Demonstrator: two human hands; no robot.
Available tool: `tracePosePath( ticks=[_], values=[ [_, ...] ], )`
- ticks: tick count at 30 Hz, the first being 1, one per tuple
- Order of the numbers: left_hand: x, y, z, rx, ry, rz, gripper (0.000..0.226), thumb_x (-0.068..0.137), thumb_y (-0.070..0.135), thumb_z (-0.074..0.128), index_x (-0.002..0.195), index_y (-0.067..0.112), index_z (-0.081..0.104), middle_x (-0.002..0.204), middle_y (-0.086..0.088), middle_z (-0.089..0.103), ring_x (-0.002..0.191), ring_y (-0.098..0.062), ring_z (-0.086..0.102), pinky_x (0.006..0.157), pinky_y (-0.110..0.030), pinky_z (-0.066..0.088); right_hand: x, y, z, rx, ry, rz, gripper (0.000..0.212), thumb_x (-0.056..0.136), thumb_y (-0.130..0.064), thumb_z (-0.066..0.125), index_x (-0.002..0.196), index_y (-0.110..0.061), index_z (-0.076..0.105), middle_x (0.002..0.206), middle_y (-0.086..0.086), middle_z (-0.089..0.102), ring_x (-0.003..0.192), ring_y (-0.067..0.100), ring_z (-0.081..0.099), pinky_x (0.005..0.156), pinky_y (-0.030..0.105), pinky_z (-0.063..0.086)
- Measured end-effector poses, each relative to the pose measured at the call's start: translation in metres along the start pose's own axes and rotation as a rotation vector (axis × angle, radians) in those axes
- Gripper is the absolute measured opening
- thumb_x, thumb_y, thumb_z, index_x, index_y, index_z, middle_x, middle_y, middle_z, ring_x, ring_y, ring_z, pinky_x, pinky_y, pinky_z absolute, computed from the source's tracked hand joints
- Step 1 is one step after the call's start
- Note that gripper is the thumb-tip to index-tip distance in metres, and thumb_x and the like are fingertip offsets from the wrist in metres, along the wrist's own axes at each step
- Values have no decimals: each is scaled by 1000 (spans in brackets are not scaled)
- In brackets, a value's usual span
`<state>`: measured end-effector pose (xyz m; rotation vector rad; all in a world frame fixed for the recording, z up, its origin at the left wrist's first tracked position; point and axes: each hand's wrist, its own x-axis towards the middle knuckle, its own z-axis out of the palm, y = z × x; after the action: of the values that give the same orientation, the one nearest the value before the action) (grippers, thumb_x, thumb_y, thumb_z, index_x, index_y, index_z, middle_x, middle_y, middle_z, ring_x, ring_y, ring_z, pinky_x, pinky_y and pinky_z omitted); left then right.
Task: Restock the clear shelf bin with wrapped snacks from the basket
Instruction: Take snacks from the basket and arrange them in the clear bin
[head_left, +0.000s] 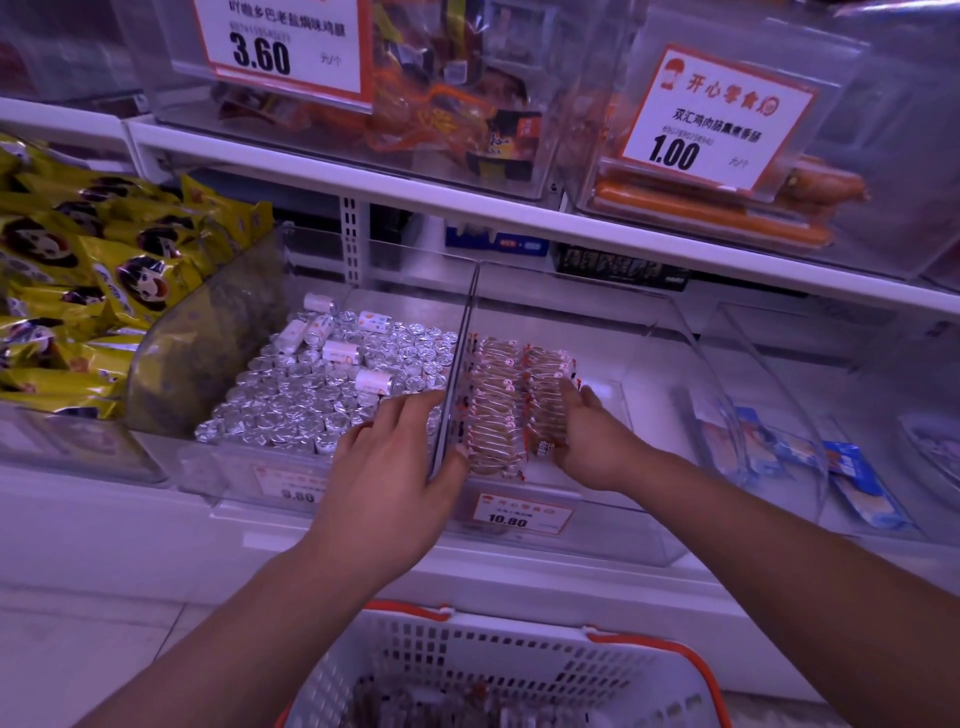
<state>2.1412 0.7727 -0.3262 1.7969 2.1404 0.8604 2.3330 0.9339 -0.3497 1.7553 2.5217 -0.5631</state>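
1. At frame centre, in the head view, the clear shelf bin (644, 332) holds wrapped snacks (511, 400) packed in two rows against its left wall, their long axes lying across the frame, rows running front to back.
2. Left hand (395, 467) sits at the divider (457, 374), thumb touching the near row; whether its fingers grip the divider I cannot tell.
3. Right hand (592, 441) lies on the rows' right side, fingers straight and together, pressing the packs leftward.
4. Snacks lie between both hands; free floor is right of them, so the right hand looks nearer the open space.
5. Lower centre, the basket (509, 670) stands below both forearms, more wrapped packs dimly visible inside.
6. Left of the divider, foil-wrapped rolls (322, 395); yellow packets (88, 270) at far left; a price label (522, 514) on the front.
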Motion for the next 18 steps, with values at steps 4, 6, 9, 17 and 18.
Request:
tracePosePath(
  ticks=[4, 6, 9, 17, 18],
  values=[
    [0, -2, 2, 6, 7, 25, 54, 94, 42, 52, 144, 26, 38, 140, -2, 51, 120, -30, 54, 102, -42, 34, 3, 1, 3, -38, 17, -10, 96, 88, -17, 64, 156, -20, -3, 161, 19, 10, 135, 38, 43, 109, 39, 42],
    [0, -3, 2, 4, 9, 37, 54, 94, 41, 53, 144, 25, 38, 139, -3, 51, 118, -30, 55, 102, -41, 33, 2, 2, 0, -51, 39, -8, 93, 85, -24, 67, 155, -21, 6, 156, 18, 21, 128, 38, 49, 105, 41, 45],
    [-2, -2, -3, -33, 15, 55, 55, 93, 35, 56, 145, 22, 39, 137, -6, 50, 106, -33, 60, 102, -44, 37, -1, 2, -9, -84, 42, -36, 86, 84, -34, 68, 152, -16, 20, 150, 17, 32, 133, 35, 42, 108, 39, 42],
    [-52, 4, 10, -88, 334, 523, 39, 84, 7, 53, 122, 5, 61, 129, -12, 57, 122, -30, 53, 101, -46, 40, -117, 6, -15, 327, 889, -436, 29, 89, -14, 52, 116, -16, 62, 107, 3, 60, 96, 16, 61, 84, 22, 48],
    [-66, 1, 23, -89, 283, 611, 36, 84, 6, 53, 119, 6, 63, 124, -10, 60, 116, -30, 56, 97, -46, 42, -141, 8, 11, 369, 860, -496, 24, 89, -11, 50, 108, -17, 63, 98, -1, 60, 87, 11, 59, 79, 17, 46]
  ],
)
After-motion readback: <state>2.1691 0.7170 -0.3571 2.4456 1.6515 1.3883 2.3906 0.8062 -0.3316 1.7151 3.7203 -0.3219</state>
